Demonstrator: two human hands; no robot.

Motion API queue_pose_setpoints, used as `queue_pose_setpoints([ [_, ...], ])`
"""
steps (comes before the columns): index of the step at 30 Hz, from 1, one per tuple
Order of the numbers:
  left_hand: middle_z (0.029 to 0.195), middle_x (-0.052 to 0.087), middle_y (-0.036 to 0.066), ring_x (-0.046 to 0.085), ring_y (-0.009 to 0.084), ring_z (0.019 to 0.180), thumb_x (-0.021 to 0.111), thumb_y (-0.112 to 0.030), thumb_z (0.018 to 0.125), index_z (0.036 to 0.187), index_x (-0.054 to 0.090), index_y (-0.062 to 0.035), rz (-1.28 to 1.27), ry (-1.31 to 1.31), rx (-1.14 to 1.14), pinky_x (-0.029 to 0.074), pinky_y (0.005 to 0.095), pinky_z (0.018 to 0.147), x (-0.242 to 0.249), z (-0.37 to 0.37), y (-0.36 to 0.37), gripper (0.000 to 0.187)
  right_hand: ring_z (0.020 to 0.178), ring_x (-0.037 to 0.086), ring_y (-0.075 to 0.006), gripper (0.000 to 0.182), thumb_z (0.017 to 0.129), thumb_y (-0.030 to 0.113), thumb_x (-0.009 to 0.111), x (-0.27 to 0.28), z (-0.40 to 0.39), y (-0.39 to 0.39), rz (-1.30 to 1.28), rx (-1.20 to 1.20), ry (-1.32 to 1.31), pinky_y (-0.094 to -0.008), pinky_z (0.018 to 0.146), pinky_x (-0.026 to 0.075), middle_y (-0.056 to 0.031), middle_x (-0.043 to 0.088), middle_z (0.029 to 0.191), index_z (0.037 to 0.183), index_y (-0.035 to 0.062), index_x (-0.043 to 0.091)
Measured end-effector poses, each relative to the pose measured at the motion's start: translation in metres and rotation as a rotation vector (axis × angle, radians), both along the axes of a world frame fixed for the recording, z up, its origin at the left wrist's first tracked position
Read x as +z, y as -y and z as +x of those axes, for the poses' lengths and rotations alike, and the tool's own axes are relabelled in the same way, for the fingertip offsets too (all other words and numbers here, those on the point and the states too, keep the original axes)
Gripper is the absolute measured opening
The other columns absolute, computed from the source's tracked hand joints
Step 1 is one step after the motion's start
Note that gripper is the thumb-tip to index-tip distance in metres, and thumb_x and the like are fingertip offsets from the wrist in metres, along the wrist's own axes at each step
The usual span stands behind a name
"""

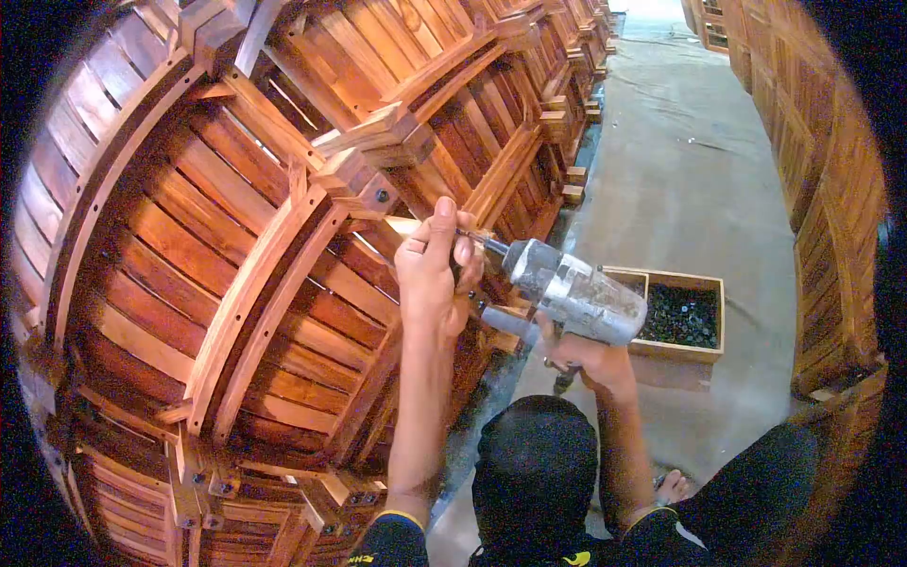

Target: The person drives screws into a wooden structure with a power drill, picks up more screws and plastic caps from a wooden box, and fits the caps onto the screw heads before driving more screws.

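My right hand [600, 364] grips a silver power driver [581, 293], an impact wrench type, and its body points up and to the left. My left hand [435, 255] is closed in a pinch at the tool's slim dark tip. Whatever small piece those fingers hold there is mostly hidden. Just left of my left hand stands a wooden frame block [354, 180] with a dark bolt head [382, 196] in it. Slatted reddish-brown wooden panels [189, 227] fill the left side, close by my left forearm.
A shallow wooden box [721, 317] on the floor, right of the tool, holds many small dark pieces of hardware. More wooden slatted furniture [836, 236] lines the right side. Grey floor covering [680, 170] runs between the two rows. A bare foot [673, 487] shows at lower right.
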State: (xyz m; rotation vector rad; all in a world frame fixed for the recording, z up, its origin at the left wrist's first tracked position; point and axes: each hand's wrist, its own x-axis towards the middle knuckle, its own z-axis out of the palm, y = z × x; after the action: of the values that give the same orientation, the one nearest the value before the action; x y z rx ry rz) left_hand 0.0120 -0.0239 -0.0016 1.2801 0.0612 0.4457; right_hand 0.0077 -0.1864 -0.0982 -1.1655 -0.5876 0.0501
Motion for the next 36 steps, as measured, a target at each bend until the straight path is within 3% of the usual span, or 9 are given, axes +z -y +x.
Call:
queue_pose_setpoints([
  [2,0.05,0.042,-0.002,0.036,0.0073,0.038,0.053,-0.03,0.092,0.087,0.057,-0.0032,-0.133,0.061,-0.03,0.025,0.0204,0.036,-0.004,0.002,0.008,0.028,0.054,0.053,-0.0106,0.022,0.059,-0.001,0.061,-0.004,-0.002,-0.006,0.291,0.119,-0.212,-0.0245,0.049,0.043,-0.0054,0.06,0.069,0.082,-0.0029,0.06],
  [5,0.05,0.04,-0.003,0.034,0.0072,0.039,0.051,-0.032,0.092,0.095,0.055,-0.002,-0.185,0.082,-0.105,0.025,0.0207,0.037,-0.013,0.0,0.011,0.03,0.054,0.054,-0.0117,0.024,0.061,-0.001,0.059,-0.02,0.004,-0.009,0.126,-0.014,-0.041,-0.0254,0.048,0.043,-0.0071,0.06,0.069,0.084,-0.0036,0.06],
  [8,0.05,0.037,-0.004,0.033,0.007,0.041,0.049,-0.032,0.093,0.101,0.054,-0.0015,-0.325,0.055,-0.091,0.025,0.0207,0.037,-0.022,-0.008,0.018,0.032,0.052,0.051,-0.0105,0.027,0.062,0.001,0.061,-0.03,0.008,-0.01,0.233,0.151,-0.191,-0.0247,0.046,0.04,-0.004,0.058,0.067,0.089,-0.0008,0.06],
  [15,0.069,0.041,0.001,0.039,0.0103,0.055,0.043,-0.017,0.091,0.091,0.049,-0.0052,-0.94,-0.271,-0.176,0.03,0.0212,0.04,-0.134,-0.037,-0.025,0.013,0.047,0.047,-0.0127,0.03,0.056,0.003,0.059,-0.021,0.005,-0.004,0.245,0.152,-0.221,-0.0248,0.045,0.038,-0.0066,0.054,0.063,0.085,-0.0038,0.055],
  [21,0.072,0.041,0.002,0.039,0.0095,0.056,0.045,-0.016,0.09,0.097,0.049,-0.0025,-0.92,-0.448,-0.076,0.03,0.0197,0.042,-0.152,-0.068,-0.026,0.015,0.048,0.047,-0.0122,0.028,0.059,0.002,0.059,-0.035,0.005,0.001,0.233,0.19,-0.263,-0.0251,0.046,0.038,-0.0078,0.056,0.065,0.085,-0.0052,0.057],
  [23,0.072,0.041,0.002,0.038,0.0086,0.056,0.047,-0.02,0.092,0.099,0.049,-0.0024,-0.794,-0.373,-0.2,0.029,0.019,0.042,-0.154,-0.071,-0.037,0.019,0.048,0.048,-0.0121,0.025,0.06,0.002,0.059,-0.037,0.003,0.0,0.236,0.2,-0.278,-0.0251,0.046,0.038,-0.0078,0.057,0.065,0.084,-0.0053,0.057],
  [28,0.055,0.036,-0.004,0.033,0.0081,0.044,0.048,-0.038,0.092,0.092,0.052,-0.0115,-0.543,-0.375,-0.104,0.022,0.021,0.039,-0.115,-0.059,-0.032,0.027,0.048,0.05,-0.0108,0.005,0.062,-0.003,0.062,-0.018,-0.004,0.001,0.222,0.141,-0.26,-0.025,0.046,0.04,-0.0048,0.056,0.061,0.062,-0.0015,0.057],
  [33,0.066,0.041,-0.002,0.037,0.0076,0.053,0.049,-0.025,0.092,0.104,0.052,-0.0041,-0.7,-0.258,-0.208,0.028,0.0189,0.041,-0.091,-0.042,-0.038,0.024,0.046,0.05,-0.0124,0.016,0.066,-0.005,0.067,-0.028,-0.002,-0.005,0.031,-0.065,0.136,-0.0262,0.045,0.041,-0.0035,0.054,0.057,0.059,0.004,0.056],
  [36,0.071,0.042,0.0,0.039,0.0078,0.057,0.047,-0.018,0.092,0.108,0.05,0.0006,-0.723,-0.217,-0.233,0.031,0.0185,0.042,-0.083,-0.038,-0.043,0.025,0.045,0.05,-0.013,0.017,0.068,-0.006,0.068,-0.026,-0.005,-0.005,0.046,-0.009,0.025,-0.0267,0.045,0.041,-0.0033,0.053,0.055,0.061,0.0053,0.057],
])
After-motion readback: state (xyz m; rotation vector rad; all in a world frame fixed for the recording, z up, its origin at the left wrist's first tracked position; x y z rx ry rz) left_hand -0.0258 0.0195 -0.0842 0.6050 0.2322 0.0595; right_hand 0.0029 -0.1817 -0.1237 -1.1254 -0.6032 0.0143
